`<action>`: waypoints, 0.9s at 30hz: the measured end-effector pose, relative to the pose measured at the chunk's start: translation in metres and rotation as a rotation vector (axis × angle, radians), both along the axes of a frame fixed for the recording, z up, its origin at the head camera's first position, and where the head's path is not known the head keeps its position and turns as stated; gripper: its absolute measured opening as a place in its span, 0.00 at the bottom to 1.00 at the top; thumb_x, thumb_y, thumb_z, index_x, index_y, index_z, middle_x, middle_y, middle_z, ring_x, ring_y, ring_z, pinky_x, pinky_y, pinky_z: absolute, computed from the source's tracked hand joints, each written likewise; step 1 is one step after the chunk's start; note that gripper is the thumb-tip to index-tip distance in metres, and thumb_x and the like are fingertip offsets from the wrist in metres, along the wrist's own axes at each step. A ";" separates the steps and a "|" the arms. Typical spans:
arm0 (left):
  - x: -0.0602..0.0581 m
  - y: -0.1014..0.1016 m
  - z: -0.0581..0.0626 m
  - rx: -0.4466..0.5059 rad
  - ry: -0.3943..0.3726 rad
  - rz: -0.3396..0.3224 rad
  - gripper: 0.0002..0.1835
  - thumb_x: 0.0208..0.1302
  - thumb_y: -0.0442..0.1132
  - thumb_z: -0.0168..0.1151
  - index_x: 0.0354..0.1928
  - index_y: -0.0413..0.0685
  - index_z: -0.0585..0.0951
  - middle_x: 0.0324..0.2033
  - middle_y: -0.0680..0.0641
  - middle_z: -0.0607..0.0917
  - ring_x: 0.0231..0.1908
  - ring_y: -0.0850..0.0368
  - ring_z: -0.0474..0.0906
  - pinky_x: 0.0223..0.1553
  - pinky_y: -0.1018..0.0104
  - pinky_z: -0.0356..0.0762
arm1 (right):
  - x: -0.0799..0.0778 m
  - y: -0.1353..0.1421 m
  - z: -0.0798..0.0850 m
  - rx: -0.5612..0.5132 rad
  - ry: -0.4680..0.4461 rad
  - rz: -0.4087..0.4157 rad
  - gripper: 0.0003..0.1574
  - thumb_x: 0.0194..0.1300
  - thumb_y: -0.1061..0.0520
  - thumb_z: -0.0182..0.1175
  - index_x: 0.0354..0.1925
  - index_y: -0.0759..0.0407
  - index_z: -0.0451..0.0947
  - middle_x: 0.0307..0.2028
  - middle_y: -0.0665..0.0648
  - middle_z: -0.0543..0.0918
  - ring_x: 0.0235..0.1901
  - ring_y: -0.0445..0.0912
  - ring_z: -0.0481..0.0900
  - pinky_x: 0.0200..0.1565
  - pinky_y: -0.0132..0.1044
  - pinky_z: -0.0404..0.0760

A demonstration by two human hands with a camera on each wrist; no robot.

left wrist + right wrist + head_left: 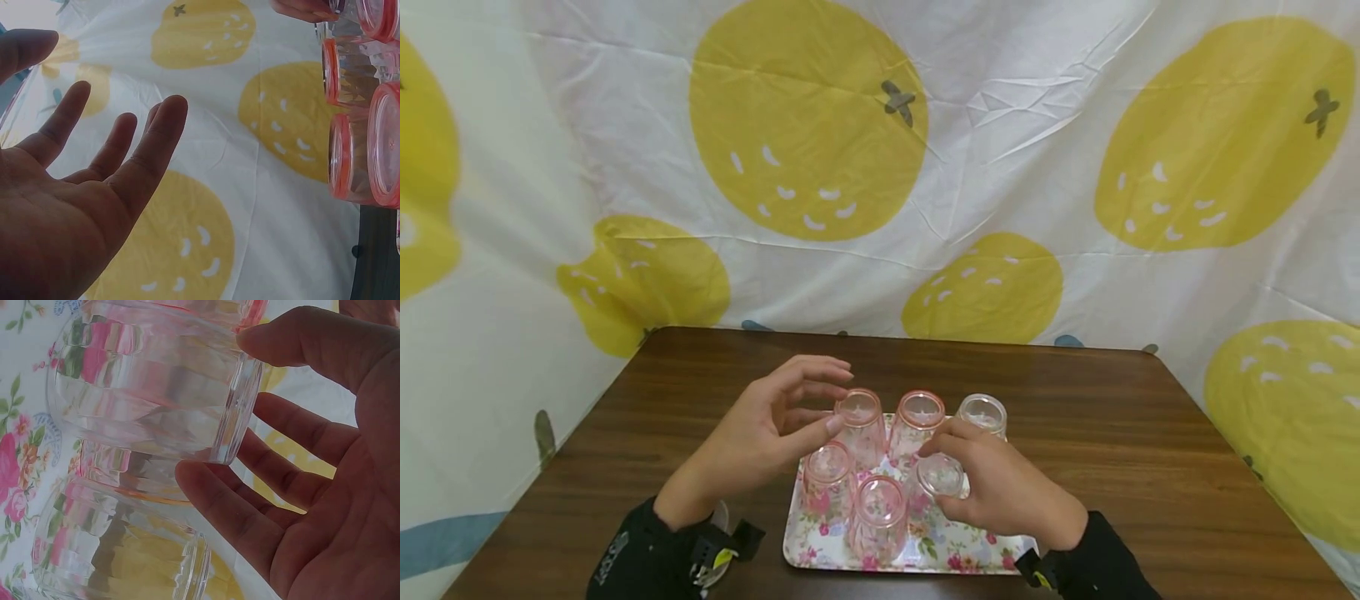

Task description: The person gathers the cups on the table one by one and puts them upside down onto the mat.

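Several pink-tinted drinking glasses and two clear ones stand upside down on a floral tray (958, 550). With thumb and fingers my right hand (1007, 487) grips the base of the nearer clear glass (940, 477), whose rim end is toward the tray in the right wrist view. The other clear glass (137, 544) is beside it, at the tray's back right. My left hand (775, 417) holds nothing; its fingers are spread and gently bent by the back-left pink glass (860, 425). From the head view I cannot tell whether it touches that glass.
The tray lies on a brown wooden table (700, 375), near its front edge. Other pink glasses (880, 517) stand close together at the tray's left and middle. Behind the table hangs a white curtain (820, 283) with yellow fruit prints.
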State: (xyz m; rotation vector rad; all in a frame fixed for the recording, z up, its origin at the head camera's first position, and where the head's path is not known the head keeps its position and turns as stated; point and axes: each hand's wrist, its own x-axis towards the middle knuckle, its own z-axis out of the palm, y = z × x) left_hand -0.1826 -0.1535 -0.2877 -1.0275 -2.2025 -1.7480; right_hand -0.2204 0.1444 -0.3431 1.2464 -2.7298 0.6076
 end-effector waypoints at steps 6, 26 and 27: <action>0.001 0.000 0.000 -0.001 0.001 0.004 0.22 0.62 0.24 0.63 0.59 0.40 0.75 0.63 0.41 0.72 0.57 0.46 0.75 0.47 0.55 0.86 | 0.001 -0.001 -0.002 0.004 0.006 -0.007 0.26 0.51 0.52 0.72 0.50 0.52 0.80 0.52 0.51 0.79 0.51 0.43 0.75 0.50 0.46 0.84; 0.020 -0.040 0.009 -0.540 0.024 0.195 0.23 0.63 0.51 0.67 0.58 0.55 0.78 0.55 0.51 0.82 0.53 0.55 0.77 0.53 0.47 0.81 | 0.000 -0.001 -0.002 -0.014 0.009 0.036 0.23 0.54 0.53 0.73 0.48 0.55 0.80 0.47 0.48 0.83 0.51 0.42 0.76 0.53 0.48 0.82; 0.022 -0.042 0.010 -0.588 0.005 0.204 0.25 0.62 0.54 0.67 0.59 0.54 0.77 0.55 0.50 0.82 0.55 0.53 0.76 0.53 0.46 0.80 | 0.000 -0.001 -0.002 -0.018 0.007 0.039 0.23 0.54 0.53 0.73 0.48 0.55 0.80 0.47 0.48 0.83 0.51 0.42 0.76 0.52 0.48 0.82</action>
